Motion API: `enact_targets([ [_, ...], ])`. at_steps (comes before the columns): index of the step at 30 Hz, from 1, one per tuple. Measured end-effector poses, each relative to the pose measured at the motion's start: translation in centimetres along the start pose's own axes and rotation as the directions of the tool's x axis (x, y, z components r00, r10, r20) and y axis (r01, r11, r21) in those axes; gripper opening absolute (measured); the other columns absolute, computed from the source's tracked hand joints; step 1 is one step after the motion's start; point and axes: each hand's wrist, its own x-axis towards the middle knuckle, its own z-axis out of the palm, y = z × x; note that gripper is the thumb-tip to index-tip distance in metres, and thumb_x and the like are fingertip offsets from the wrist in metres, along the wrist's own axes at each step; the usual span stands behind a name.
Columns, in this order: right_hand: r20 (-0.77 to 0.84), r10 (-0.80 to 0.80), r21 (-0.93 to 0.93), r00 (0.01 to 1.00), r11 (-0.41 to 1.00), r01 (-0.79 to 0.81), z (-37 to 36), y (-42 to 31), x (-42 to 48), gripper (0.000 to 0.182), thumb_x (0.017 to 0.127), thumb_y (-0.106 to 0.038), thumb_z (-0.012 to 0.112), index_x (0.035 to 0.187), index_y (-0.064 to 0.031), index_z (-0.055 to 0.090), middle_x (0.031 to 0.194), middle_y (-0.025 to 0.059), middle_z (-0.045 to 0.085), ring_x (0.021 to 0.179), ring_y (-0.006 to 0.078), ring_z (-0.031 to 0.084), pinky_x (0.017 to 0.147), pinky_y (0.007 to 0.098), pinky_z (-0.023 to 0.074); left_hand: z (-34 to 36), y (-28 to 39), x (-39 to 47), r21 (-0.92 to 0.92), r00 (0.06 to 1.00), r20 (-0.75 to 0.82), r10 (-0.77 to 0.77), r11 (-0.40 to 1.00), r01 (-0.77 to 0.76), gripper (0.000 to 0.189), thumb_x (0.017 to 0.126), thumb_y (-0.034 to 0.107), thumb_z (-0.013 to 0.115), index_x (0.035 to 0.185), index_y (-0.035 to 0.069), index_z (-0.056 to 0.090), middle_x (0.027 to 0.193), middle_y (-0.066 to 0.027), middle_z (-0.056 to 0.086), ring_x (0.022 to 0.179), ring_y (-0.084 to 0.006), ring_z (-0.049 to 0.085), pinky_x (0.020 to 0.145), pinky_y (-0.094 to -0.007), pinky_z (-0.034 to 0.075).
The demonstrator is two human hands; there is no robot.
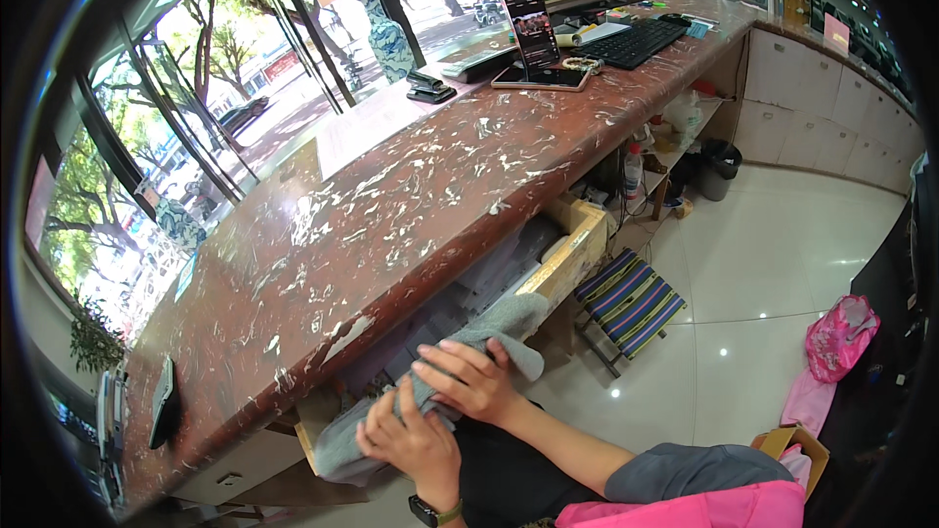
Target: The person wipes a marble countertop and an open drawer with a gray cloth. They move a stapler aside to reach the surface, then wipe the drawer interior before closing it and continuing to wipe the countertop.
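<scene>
A grey cloth (506, 319) lies bunched along the front edge of an open wooden drawer (568, 257) under the counter. My left hand (414, 436), with a watch at its wrist, has its fingers closed over the cloth's nearer part. My right hand (469, 381) grips the cloth just beyond it, fingers curled over the top. The two hands are close together. Behind the cloth, papers (488, 275) fill part of the drawer; the rest of its contents is partly hidden by the cloth and the counter.
The reddish marbled countertop (411, 213) overhangs the drawer. On it stand a phone (533, 29), a black keyboard (634, 40), a stapler (430, 88) and a blue-and-white vase (386, 40). A striped folding stool (631, 301) and a black bin (717, 169) stand on the floor.
</scene>
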Motion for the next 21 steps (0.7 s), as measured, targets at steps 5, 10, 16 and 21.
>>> enact_targets([
  [5, -0.076, 0.105, 0.005, 0.992, 0.994, -0.105, -1.4, 4.7, 0.9, 0.032, 0.098, -0.034, 0.038, 0.112, -0.0186, 0.063, 0.116, -0.0029, 0.063, 0.114, 0.0131, 0.051, 0.113, 0.0450, 0.0101, 1.4, 5.5, 2.6, -0.085, 0.995, 0.015, 0.101, 0.991, -0.100, 0.035, 0.086, 0.020, 0.049, 0.119, 0.007, 0.055, 0.108, -0.0084, 0.055, 0.104, -0.0251, 0.049, 0.096, -0.0427, 0.027],
  [10, -0.100, 0.231, -0.012, 0.968, 0.972, -0.234, -3.2, 9.4, 1.3, 0.027, 0.095, -0.028, 0.045, 0.110, -0.0150, 0.063, 0.117, -0.0021, 0.062, 0.115, 0.0146, 0.052, 0.113, 0.0464, 0.0131, 2.8, 11.2, 5.1, -0.157, 0.988, 0.002, 0.156, 0.976, -0.154, 0.035, 0.083, 0.018, 0.055, 0.117, 0.007, 0.056, 0.105, -0.0068, 0.057, 0.100, -0.0223, 0.051, 0.093, -0.0388, 0.030],
  [16, -0.192, 0.335, -0.137, 0.922, 0.921, -0.363, -5.0, 14.2, 2.0, 0.025, 0.088, -0.011, 0.052, 0.110, -0.0129, 0.063, 0.115, -0.0015, 0.063, 0.114, 0.0175, 0.052, 0.112, 0.0479, 0.0151, 4.7, 16.7, 7.3, -0.089, 0.964, -0.026, 0.264, 0.960, -0.265, 0.035, 0.086, 0.024, 0.052, 0.118, 0.011, 0.055, 0.103, -0.0020, 0.057, 0.098, -0.0150, 0.052, 0.091, -0.0356, 0.033],
  [21, -0.224, 0.380, -0.138, 0.897, 0.899, -0.416, -6.3, 15.4, 2.2, 0.025, 0.090, -0.012, 0.050, 0.111, -0.0107, 0.062, 0.117, 0.0002, 0.062, 0.116, 0.0196, 0.050, 0.112, 0.0475, 0.0166, 5.8, 18.4, 8.0, -0.128, 0.946, -0.080, 0.313, 0.938, -0.321, 0.038, 0.087, 0.024, 0.050, 0.123, 0.011, 0.052, 0.105, -0.0021, 0.055, 0.099, -0.0146, 0.052, 0.091, -0.0326, 0.034],
])
